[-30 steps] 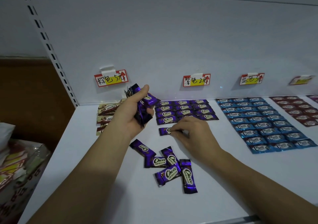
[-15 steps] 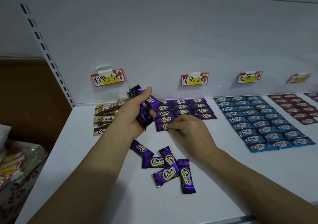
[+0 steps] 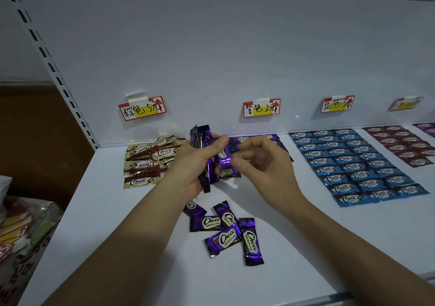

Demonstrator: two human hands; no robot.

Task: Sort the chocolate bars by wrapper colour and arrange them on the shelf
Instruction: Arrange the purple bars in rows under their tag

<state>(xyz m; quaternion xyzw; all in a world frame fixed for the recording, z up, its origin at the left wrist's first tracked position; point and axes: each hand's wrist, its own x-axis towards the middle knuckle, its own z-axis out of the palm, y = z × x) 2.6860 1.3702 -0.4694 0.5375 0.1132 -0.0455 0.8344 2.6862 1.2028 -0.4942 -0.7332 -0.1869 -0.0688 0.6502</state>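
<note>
- Five loose purple bars (image 3: 223, 238) lie printed side up on the white shelf (image 3: 117, 235), in a small overlapping cluster near the front edge. The right-most one has its long axis running front to back, the one beside it lies on a diagonal, and one further back lies nearly left to right.
- This cluster sits below and between the two forearms, and the far-left bar is partly hidden under the left forearm.
- The left hand (image 3: 195, 162) grips a bundle of purple bars (image 3: 206, 145) held on edge above the shelf. Its long axis is steep, with the crimped ends fanning out above and below the fist.
- The right hand (image 3: 263, 164) has curled fingers. Its fingertips (image 3: 236, 162) meet one bar lying crosswise on the bundle, but blur hides whether they pinch it.
- Behind the hands, purple rows (image 3: 244, 139) lie flat, each bar's long axis left to right.
- To the right, blue bars (image 3: 357, 164) form a tidy grid, with dark red bars (image 3: 404, 145) beyond them.
- To the left, brown-and-gold bars (image 3: 148, 159) lie in a loose heap.
- Four price labels (image 3: 261, 108) hang on the back panel.
- A box (image 3: 23, 230) beside the shelf holds crumpled packaging, which is too blurred to name.
</note>
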